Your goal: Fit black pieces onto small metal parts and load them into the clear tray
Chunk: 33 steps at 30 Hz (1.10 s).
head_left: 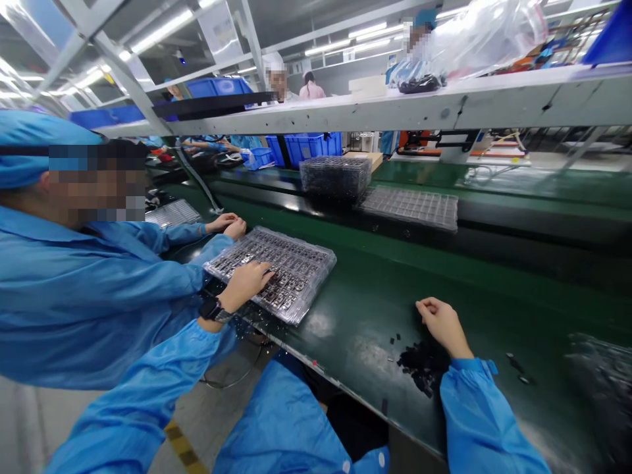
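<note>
Green conveyor belt (375,289), black pieces (419,367) indistinct

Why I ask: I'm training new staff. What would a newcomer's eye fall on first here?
First comes the clear plastic tray of small dark metal parts on the green conveyor belt, with the person's left hand, wearing a black wristwatch, resting on it. To the right, their right hand sits beside a scattered heap of small black pieces. Farther back, a stack of similar trays stands on the far belt.
</note>
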### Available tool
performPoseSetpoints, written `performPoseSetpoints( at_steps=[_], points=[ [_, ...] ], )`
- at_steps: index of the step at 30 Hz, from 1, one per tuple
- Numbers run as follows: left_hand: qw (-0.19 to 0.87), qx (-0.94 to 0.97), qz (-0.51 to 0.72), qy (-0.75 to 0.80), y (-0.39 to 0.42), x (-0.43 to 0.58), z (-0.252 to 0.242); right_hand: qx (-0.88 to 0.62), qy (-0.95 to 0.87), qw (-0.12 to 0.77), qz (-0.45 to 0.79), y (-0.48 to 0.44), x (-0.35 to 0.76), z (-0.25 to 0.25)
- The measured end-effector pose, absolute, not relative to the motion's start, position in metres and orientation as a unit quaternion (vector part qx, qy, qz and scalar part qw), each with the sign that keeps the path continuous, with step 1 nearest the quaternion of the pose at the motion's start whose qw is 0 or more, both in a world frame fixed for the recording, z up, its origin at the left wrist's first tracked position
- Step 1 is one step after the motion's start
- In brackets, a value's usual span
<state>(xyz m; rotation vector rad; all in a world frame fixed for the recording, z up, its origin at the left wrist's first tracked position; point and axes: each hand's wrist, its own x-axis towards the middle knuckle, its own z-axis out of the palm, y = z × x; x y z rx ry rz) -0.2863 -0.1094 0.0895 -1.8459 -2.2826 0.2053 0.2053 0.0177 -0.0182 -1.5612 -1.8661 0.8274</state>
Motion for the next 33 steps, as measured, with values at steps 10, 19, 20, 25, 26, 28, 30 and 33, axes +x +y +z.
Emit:
performPoseSetpoints(
  at_steps=[10, 19, 20, 25, 26, 28, 30, 33],
  points=[
    [-0.091, -0.785, -0.037, -0.612, -0.043, -0.229, 0.135, -0.474, -0.761, 0.061, 0.438, 0.006, 0.221, 0.010],
    [-0.158, -0.737, -0.139, -0.642, 0.140, -0.087, 0.099, -0.481, -0.792, -0.033, 0.374, -0.009, 0.210, 0.031],
    [-0.158, -0.726, -0.149, -0.652, 0.157, -0.074, 0.090, -0.481, -0.792, -0.033, 0.374, -0.010, 0.209, 0.031],
    [-0.141, -0.643, -0.197, -0.727, 0.222, -0.022, 0.043, -0.480, -0.797, -0.035, 0.364, -0.011, 0.210, 0.034],
    [-0.137, -0.624, -0.205, -0.742, 0.232, -0.013, 0.035, -0.480, -0.796, -0.038, 0.366, -0.011, 0.210, 0.034],
    [-0.129, -0.588, -0.218, -0.768, 0.249, 0.000, 0.022, -0.478, -0.790, -0.048, 0.381, -0.010, 0.211, 0.036],
    [-0.121, -0.561, -0.227, -0.787, 0.263, 0.010, 0.014, -0.478, -0.783, -0.052, 0.396, -0.010, 0.211, 0.037],
    [-0.117, -0.548, -0.227, -0.797, 0.275, 0.013, 0.009, -0.479, -0.781, -0.057, 0.397, -0.012, 0.211, 0.037]
  ],
)
